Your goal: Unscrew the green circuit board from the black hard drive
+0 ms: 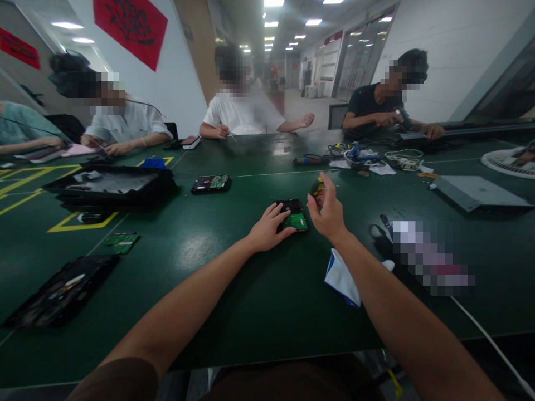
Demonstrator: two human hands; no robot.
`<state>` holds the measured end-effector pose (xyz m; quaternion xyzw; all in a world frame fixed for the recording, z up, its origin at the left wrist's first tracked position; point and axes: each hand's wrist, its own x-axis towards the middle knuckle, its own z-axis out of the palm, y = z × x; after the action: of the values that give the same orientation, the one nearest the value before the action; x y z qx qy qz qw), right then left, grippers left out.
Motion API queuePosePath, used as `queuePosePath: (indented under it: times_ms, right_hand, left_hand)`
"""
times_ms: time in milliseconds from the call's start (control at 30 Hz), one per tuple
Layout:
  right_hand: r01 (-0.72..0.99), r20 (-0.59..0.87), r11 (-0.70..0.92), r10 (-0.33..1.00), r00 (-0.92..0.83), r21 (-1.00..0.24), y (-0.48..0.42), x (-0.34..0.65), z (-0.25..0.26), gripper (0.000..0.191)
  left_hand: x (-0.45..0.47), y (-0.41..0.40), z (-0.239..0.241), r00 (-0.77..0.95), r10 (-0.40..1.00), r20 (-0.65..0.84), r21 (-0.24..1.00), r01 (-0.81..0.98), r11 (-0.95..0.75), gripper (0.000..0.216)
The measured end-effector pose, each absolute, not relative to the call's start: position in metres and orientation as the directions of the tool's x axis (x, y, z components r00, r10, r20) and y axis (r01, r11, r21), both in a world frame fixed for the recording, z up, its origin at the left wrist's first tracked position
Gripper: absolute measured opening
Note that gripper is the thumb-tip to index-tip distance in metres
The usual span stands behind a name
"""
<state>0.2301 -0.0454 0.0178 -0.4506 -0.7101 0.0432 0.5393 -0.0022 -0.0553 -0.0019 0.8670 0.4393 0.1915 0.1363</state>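
A black hard drive (293, 214) with a green circuit board on top lies on the dark green table (234, 289) in front of me. My left hand (270, 227) rests on its left edge with the fingers bent over it. Just right of the drive, my right hand (328, 211) is raised off the table. Its fingers are curled round a screwdriver (317, 188) with a black and yellow handle.
A second hard drive (211, 184) lies farther back, beside a black tray (111, 186). A loose green board (121, 242) and an opened black device (62, 292) sit at the left. A white and blue cloth (343, 278) lies under my right forearm. Three people work along the far side.
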Motion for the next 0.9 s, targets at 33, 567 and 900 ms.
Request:
queuePosePath:
  times_ms: [33, 567, 900]
  right_hand:
    - [0.594, 0.727, 0.590, 0.686, -0.012, -0.547, -0.0453, 0.2302, 0.0176, 0.072]
    - [0.605, 0.733, 0.590, 0.680, -0.017, -0.534, -0.0468, 0.2295, 0.0191, 0.070]
    - [0.655, 0.748, 0.585, 0.662, -0.045, -0.478, -0.0457, 0.2304, 0.0199, 0.070]
  left_hand:
    - [-0.0022, -0.0553, -0.0018, 0.541, 0.814, 0.212, 0.405, 0.710, -0.577, 0.076]
    - [-0.0017, -0.0559, -0.0011, 0.539, 0.815, 0.211, 0.400, 0.713, -0.575, 0.077]
    - [-0.0018, -0.0546, -0.0030, 0.541, 0.811, 0.223, 0.410, 0.702, -0.582, 0.078]
